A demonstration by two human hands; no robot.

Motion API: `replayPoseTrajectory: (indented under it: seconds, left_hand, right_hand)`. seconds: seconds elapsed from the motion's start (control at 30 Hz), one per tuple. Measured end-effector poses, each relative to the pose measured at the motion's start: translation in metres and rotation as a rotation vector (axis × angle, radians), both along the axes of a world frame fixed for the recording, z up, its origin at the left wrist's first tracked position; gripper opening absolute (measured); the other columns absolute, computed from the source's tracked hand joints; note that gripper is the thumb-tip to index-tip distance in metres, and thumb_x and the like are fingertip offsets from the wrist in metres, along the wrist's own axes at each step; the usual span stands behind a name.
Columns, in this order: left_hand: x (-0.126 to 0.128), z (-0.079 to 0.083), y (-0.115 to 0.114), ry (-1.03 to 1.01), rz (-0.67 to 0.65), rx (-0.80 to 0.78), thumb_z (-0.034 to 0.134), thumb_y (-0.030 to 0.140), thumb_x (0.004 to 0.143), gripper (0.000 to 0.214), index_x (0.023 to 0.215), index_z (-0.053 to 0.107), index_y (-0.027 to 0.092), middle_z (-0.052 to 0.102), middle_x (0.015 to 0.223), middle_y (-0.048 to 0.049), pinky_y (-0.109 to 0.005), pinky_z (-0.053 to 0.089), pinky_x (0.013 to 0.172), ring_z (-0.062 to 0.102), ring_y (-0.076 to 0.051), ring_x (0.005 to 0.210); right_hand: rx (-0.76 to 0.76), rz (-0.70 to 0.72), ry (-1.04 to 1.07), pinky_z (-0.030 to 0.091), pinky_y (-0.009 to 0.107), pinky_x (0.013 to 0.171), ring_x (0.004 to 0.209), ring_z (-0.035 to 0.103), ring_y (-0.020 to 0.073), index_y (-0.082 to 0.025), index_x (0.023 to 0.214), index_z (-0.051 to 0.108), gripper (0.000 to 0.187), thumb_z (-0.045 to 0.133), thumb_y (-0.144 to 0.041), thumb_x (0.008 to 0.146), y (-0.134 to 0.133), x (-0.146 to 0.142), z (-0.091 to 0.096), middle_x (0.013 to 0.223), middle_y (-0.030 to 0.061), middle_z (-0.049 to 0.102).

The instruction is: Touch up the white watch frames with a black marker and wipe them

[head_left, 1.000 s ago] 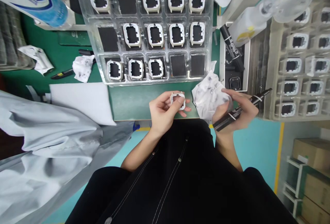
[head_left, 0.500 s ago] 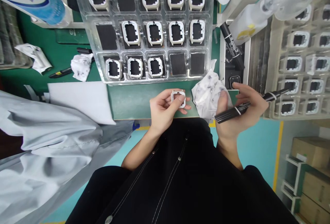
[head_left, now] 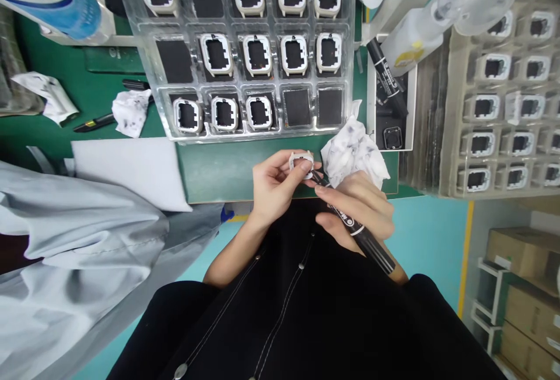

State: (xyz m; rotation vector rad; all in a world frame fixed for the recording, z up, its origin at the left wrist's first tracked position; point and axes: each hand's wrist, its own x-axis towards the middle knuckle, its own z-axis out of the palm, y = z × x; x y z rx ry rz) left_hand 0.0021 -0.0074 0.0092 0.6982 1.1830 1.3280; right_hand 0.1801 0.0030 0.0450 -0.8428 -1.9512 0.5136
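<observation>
My left hand (head_left: 276, 184) pinches a small white watch-case frame (head_left: 297, 158) between thumb and fingers, just over the front edge of the green table. My right hand (head_left: 361, 208) is closed around a black marker pen (head_left: 356, 231), its tip end up against or very near the frame's lower right side; whether they touch I cannot tell. A crumpled, ink-spotted tissue (head_left: 353, 152) lies right behind my right hand. Beyond both hands, a clear plastic tray (head_left: 258, 138) holds several similar white frames in its pockets, and some pockets show only black padding.
To the right stand an open white box (head_left: 410, 135) with black pens, a pump bottle (head_left: 415, 35) and a stack of trays (head_left: 455, 152) with frames. At left are a blue bottle (head_left: 83, 15), a white foam sheet (head_left: 126, 170), another tissue (head_left: 131, 112) and grey cloth (head_left: 87, 240).
My right hand has come left from beside the white box and turned the marker, so its tip end now meets the frame area. My left hand keeps its hold, with the frame slightly tilted.
</observation>
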Motion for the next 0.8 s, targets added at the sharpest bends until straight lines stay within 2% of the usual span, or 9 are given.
replayPoseTrajectory:
  seconds: [0.1, 0.2, 0.27, 0.43, 0.6, 0.8]
  left_hand:
    - [0.000, 0.002, 0.000, 0.012, 0.005, 0.002, 0.097, 0.052, 0.095, 0.039, 0.107, 0.085, 0.017, 0.091, 0.095, -0.0079, -0.030, 0.075, 0.070, 0.090, -0.023, 0.077]
    - [0.001, 0.001, 0.000, 0.033, 0.001, 0.010, 0.096, 0.055, 0.095, 0.041, 0.108, 0.085, 0.018, 0.090, 0.093, -0.0071, -0.030, 0.074, 0.069, 0.089, -0.022, 0.077]
    - [0.002, -0.001, 0.000, 0.058, 0.006, 0.028, 0.096, 0.057, 0.095, 0.041, 0.107, 0.086, 0.019, 0.090, 0.092, -0.0067, -0.030, 0.073, 0.070, 0.088, -0.021, 0.075]
    - [0.003, -0.005, 0.000, 0.150, 0.067, 0.094, 0.097, 0.058, 0.093, 0.040, 0.100, 0.089, 0.019, 0.089, 0.090, -0.0053, -0.029, 0.072, 0.071, 0.083, -0.018, 0.073]
    - [0.005, -0.006, -0.001, 0.185, 0.077, 0.121, 0.097, 0.056, 0.093, 0.037, 0.102, 0.090, 0.021, 0.089, 0.091, -0.0046, -0.029, 0.072, 0.073, 0.082, -0.017, 0.073]
    - [0.005, -0.006, -0.002, 0.227, 0.065, 0.144, 0.089, 0.056, 0.101, 0.036, 0.104, 0.090, 0.020, 0.089, 0.092, -0.0051, -0.028, 0.072, 0.074, 0.084, -0.018, 0.075]
  right_hand:
    - [-0.083, -0.046, 0.090, 0.070, 0.045, 0.074, 0.064, 0.072, 0.0192, -0.034, 0.130, 0.076, 0.033, 0.079, -0.022, 0.100, 0.000, -0.008, 0.001, 0.078, -0.0052, 0.075]
    - [-0.197, -0.093, 0.227, 0.078, 0.058, 0.097, 0.065, 0.074, 0.0191, -0.032, 0.123, 0.070, 0.030, 0.080, -0.021, 0.097, -0.002, -0.015, 0.000, 0.078, -0.0082, 0.069]
    - [-0.240, -0.118, 0.232, 0.077, 0.061, 0.103, 0.068, 0.075, 0.0191, -0.032, 0.119, 0.068, 0.028, 0.082, -0.022, 0.097, -0.003, -0.018, -0.002, 0.082, -0.0071, 0.069]
    - [-0.219, -0.115, 0.193, 0.081, 0.054, 0.095, 0.090, 0.088, 0.0244, -0.030, 0.114, 0.068, 0.026, 0.081, -0.015, 0.097, 0.000, -0.025, -0.004, 0.088, -0.0023, 0.079]
    - [-0.151, -0.169, 0.129, 0.083, 0.047, 0.082, 0.093, 0.091, 0.0261, -0.030, 0.107, 0.068, 0.020, 0.080, -0.017, 0.098, 0.003, -0.027, -0.005, 0.091, -0.0007, 0.085]
    - [-0.142, -0.173, 0.136, 0.082, 0.043, 0.084, 0.097, 0.092, 0.0258, -0.029, 0.108, 0.069, 0.026, 0.082, -0.009, 0.096, 0.003, -0.028, -0.004, 0.090, -0.0019, 0.083]
